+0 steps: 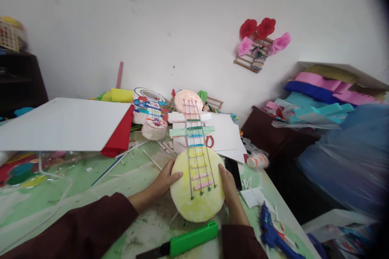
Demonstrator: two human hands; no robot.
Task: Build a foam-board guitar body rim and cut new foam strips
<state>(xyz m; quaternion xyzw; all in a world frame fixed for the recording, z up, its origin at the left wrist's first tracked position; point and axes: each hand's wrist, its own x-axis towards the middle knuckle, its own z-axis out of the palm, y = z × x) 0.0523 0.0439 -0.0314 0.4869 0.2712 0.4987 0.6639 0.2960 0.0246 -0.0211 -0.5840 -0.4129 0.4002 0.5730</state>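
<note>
A handmade paper instrument (197, 206) with a round yellow body, a pink round top and purple strings stands tilted up over the table. Coloured strips cross its neck under the strings. My left hand (166, 178) grips the yellow body at its left edge, thumb on the front. At the right edge my right hand (228, 182) holds the same body; its fingers are hidden behind it. Just below lies a green-handled cutter (194, 238). A second decorated paper instrument (154, 127) stands behind, to the left.
A large white board (63, 125) covers the left side. A blue glue gun (273, 232), a dark phone (233, 173) and a paper cup (257, 160) lie at the right. Red scissors handles (210, 141) show beside the neck. Paper scraps are scattered about.
</note>
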